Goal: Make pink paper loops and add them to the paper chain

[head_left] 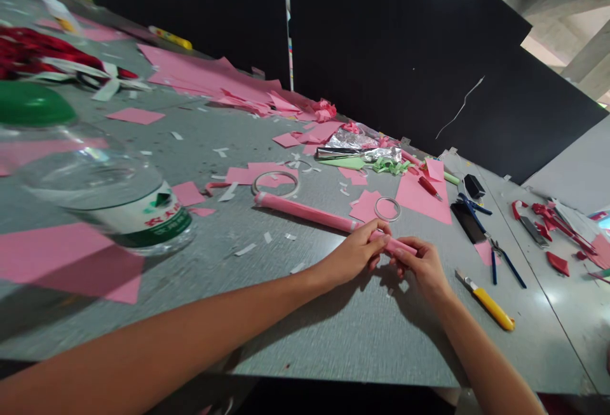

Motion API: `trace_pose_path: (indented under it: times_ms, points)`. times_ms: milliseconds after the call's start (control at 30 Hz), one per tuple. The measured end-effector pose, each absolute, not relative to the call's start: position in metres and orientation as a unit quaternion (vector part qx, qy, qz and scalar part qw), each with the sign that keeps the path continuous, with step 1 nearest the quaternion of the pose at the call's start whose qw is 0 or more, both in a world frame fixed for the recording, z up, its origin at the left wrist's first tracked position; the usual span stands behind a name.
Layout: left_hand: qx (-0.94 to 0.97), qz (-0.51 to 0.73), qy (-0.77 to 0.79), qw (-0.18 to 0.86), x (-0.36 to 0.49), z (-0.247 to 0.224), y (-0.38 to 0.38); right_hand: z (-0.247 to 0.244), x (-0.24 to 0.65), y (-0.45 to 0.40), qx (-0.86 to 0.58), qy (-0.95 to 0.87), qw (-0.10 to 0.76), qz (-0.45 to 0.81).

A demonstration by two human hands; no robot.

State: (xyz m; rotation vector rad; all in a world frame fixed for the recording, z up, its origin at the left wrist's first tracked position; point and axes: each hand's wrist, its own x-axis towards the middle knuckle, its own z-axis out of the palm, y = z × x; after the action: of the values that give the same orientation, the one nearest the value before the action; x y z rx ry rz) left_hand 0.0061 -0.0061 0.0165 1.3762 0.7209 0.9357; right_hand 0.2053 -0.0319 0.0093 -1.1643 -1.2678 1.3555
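A long, thin roll of pink paper (305, 213) slants across the middle of the table, its far end lying to the left near a ring of tape (275, 183). Around its near part, my left hand (359, 246) is closed, thumb on top. Just to the right, my right hand (419, 262) pinches the roll's right end between thumb and fingers. White bits that look like tape show along the roll. A smaller tape ring (387, 209) rests on pink paper just beyond my hands.
A large clear bottle with a green cap (95, 180) stands at the left. To the right lie a yellow utility knife (490, 307), blue-handled pliers (508, 264), a phone (468, 223) and a red pen-like item (429, 187). Pink sheets (214, 78) and paper scraps cover the back, before a black panel (381, 53).
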Motion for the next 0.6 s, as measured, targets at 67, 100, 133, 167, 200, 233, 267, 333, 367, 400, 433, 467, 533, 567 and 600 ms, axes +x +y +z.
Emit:
trace_pose_path:
  times_ms: [67,100,133,167,200,233,267,333,367,400,433,467,533,567,600]
  points:
    - [0.606,0.407,0.315,0.607,0.0057,0.0159,-0.0058,0.0101,0.2045,-0.0321,-0.473,-0.516,0.457,0.549]
    - [0.61,0.407,0.316,0.602,0.0055,0.0154,-0.0057,0.0106,0.204,-0.0322,-0.473,-0.515,0.457,0.549]
    - [0.614,0.406,0.317,0.598,0.0054,0.0149,-0.0055,0.0114,0.2035,-0.0324,-0.474,-0.514,0.46,0.548]
    - [0.617,0.406,0.32,0.593,0.0054,0.0144,-0.0053,0.0122,0.2029,-0.0326,-0.475,-0.512,0.461,0.547]
    - [0.619,0.406,0.321,0.59,0.0054,0.014,-0.0052,0.0131,0.2023,-0.0327,-0.477,-0.512,0.462,0.546]
    - [0.62,0.407,0.323,0.588,0.0055,0.0139,-0.0052,0.0141,0.2017,-0.0329,-0.478,-0.513,0.461,0.544]
    - [0.62,0.408,0.323,0.586,0.0056,0.0142,-0.0053,0.0151,0.2012,-0.0331,-0.48,-0.517,0.457,0.542]
    - [0.62,0.408,0.323,0.587,0.0058,0.0157,-0.0064,0.0166,0.2005,-0.0336,-0.486,-0.527,0.442,0.539]
    - [0.621,0.406,0.321,0.589,0.0058,0.0168,-0.0073,0.017,0.2003,-0.0338,-0.487,-0.533,0.434,0.539]
    - [0.623,0.401,0.319,0.591,0.0059,0.018,-0.0082,0.0172,0.2003,-0.0341,-0.488,-0.537,0.427,0.54]
    - [0.626,0.394,0.316,0.594,0.0059,0.019,-0.0092,0.0171,0.2005,-0.0343,-0.487,-0.541,0.421,0.541]
    - [0.63,0.387,0.313,0.596,0.0059,0.0196,-0.01,0.0169,0.2007,-0.0344,-0.485,-0.544,0.417,0.543]
    - [0.636,0.379,0.312,0.596,0.006,0.0194,-0.0107,0.016,0.2013,-0.0346,-0.482,-0.546,0.412,0.548]
    - [0.638,0.378,0.314,0.593,0.0062,0.0186,-0.0106,0.0155,0.2016,-0.0345,-0.481,-0.546,0.41,0.55]
    - [0.639,0.381,0.317,0.589,0.0065,0.0173,-0.0101,0.015,0.2018,-0.0344,-0.481,-0.546,0.408,0.551]
